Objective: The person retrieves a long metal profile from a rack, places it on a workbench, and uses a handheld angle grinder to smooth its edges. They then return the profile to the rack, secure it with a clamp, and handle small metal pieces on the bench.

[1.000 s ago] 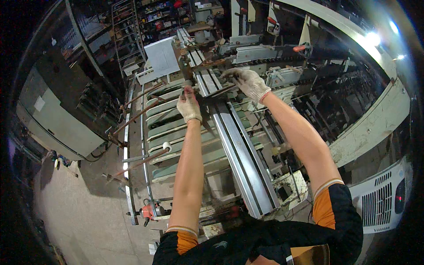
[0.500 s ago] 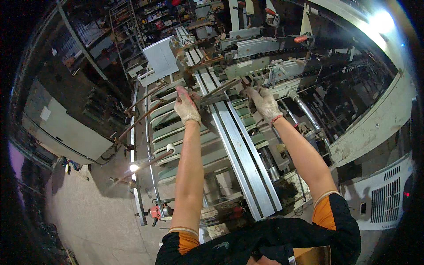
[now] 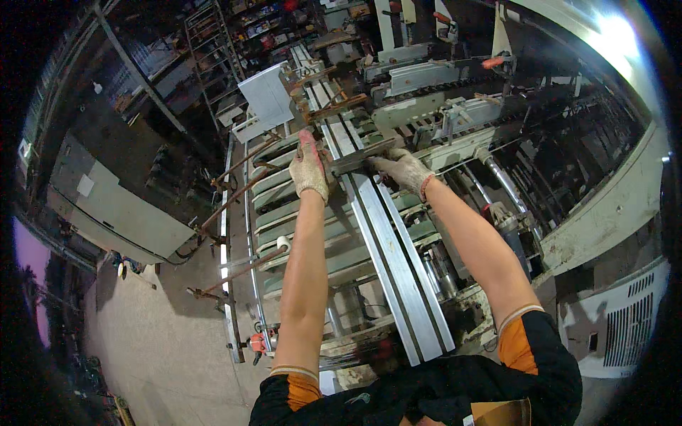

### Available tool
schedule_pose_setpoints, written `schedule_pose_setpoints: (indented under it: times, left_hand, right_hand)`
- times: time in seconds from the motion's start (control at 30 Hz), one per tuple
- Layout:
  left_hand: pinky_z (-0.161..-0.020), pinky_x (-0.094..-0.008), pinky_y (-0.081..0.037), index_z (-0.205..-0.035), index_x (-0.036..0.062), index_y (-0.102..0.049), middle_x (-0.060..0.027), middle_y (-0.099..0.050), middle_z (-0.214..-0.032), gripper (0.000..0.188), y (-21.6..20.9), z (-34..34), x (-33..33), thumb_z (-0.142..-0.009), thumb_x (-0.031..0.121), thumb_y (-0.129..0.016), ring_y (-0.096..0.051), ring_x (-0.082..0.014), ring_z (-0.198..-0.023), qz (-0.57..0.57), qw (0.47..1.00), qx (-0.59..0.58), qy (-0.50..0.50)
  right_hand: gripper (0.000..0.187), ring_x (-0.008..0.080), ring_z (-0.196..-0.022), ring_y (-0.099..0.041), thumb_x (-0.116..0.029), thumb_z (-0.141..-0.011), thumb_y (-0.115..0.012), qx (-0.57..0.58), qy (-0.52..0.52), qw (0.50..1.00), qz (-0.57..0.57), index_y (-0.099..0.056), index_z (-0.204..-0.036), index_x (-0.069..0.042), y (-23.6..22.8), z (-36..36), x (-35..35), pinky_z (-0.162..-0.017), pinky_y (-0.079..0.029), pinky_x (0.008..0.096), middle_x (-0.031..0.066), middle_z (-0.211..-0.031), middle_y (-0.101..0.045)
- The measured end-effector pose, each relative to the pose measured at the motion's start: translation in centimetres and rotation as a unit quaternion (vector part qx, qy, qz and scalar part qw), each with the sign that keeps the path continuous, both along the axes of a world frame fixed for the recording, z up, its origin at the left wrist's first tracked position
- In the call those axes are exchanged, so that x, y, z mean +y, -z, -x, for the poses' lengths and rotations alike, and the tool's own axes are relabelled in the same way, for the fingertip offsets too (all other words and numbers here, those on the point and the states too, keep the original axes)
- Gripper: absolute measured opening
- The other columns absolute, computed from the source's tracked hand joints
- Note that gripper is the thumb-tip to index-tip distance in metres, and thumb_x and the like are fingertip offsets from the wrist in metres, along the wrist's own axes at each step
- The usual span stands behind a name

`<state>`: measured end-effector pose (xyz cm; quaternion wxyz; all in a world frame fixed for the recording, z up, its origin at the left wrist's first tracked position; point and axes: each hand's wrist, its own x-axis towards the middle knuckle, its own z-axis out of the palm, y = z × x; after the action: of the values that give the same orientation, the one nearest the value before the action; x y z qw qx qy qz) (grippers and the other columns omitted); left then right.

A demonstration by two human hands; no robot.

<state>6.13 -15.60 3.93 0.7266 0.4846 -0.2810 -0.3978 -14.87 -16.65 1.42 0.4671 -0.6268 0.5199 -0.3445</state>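
A flat dark metal bar [image 3: 364,155] lies crosswise over long silver metal rails [image 3: 395,263] that run away from me. My left hand [image 3: 310,172], in a pale work glove with a reddish thumb, is closed at the bar's left end; its fingertips are partly hidden. At the bar's right end my right hand [image 3: 408,172], gloved and dirty at the fingers, pinches the bar. Farther along the rails, a rusty clamp [image 3: 339,106] sits across them. Under the rails are several green-grey slats [image 3: 278,216] of a machine bed.
Rusty rods [image 3: 238,195] stick out left, one ending in a white round knob [image 3: 283,243]. A grey panel [image 3: 266,96] stands beyond my left hand. Machine shafts [image 3: 501,177] and a pale frame [image 3: 604,213] are on the right. A grey cabinet [image 3: 117,206] stands left.
My right hand has moved left toward the rails and now meets the bar's right end. The bar has turned somewhat flatter across the rails. The whole view has shifted slightly.
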Motion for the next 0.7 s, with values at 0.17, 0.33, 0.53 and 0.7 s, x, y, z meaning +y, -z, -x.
schedule_pose_setpoints:
  times: [0.17, 0.33, 0.53, 0.7]
  left_hand:
    - [-0.055, -0.0291, -0.047, -0.084, 0.0074, -0.062, -0.0002, -0.055, -0.064, 0.053, 0.6, -0.2, -0.3, -0.088, 0.059, -0.069, -0.055, -0.0106, -0.057, 0.035, 0.999, 0.027, 0.013]
    - [-0.055, -0.034, -0.049, -0.093, 0.0054, -0.06, -0.0064, -0.061, -0.072, 0.064, -1.3, -1.0, 0.9, -0.088, 0.07, -0.059, -0.06, -0.0179, -0.062, 0.082, 0.996, 0.015, -0.009]
    - [-0.057, -0.0363, -0.053, -0.099, 0.0042, -0.056, -0.0075, -0.063, -0.079, 0.057, -3.8, -1.2, 3.5, -0.092, 0.06, -0.063, -0.062, -0.0212, -0.062, 0.064, 0.998, 0.008, 0.008]
    - [-0.053, -0.0356, -0.051, -0.09, 0.0049, -0.059, -0.0055, -0.062, -0.076, 0.05, -2.8, -0.6, 3.6, -0.09, 0.054, -0.069, -0.061, -0.019, -0.062, 0.037, 0.999, 0.037, -0.002]
  right_hand:
    - [0.037, 0.013, -0.079, -0.058, -0.03, -0.093, -0.067, -0.069, -0.069, 0.995, -0.006, -0.067, -0.114, 0.001, 1.6, 1.3, 0.8, -0.07, -0.047, 0.0307, 0.0048, -0.091, -0.068]
    - [0.031, 0.0031, -0.059, -0.049, -0.021, -0.095, -0.066, -0.079, -0.116, 0.99, -0.004, -0.065, -0.123, -0.007, 0.1, 3.6, 3.3, -0.05, -0.038, 0.0219, -0.0061, -0.075, -0.061]
    - [0.052, 0.0092, -0.085, -0.061, -0.024, -0.094, -0.068, -0.039, -0.157, 0.987, 0.024, -0.055, -0.14, -0.005, -0.6, 6.4, 6.7, -0.073, -0.054, 0.0276, 0.0075, -0.108, -0.07]
    - [0.055, 0.0157, -0.11, -0.06, -0.025, -0.094, -0.068, 0.012, -0.137, 0.989, 0.052, -0.051, -0.142, -0.002, 0.7, 6.2, 5.8, -0.094, -0.049, 0.0309, 0.0149, -0.127, -0.065]
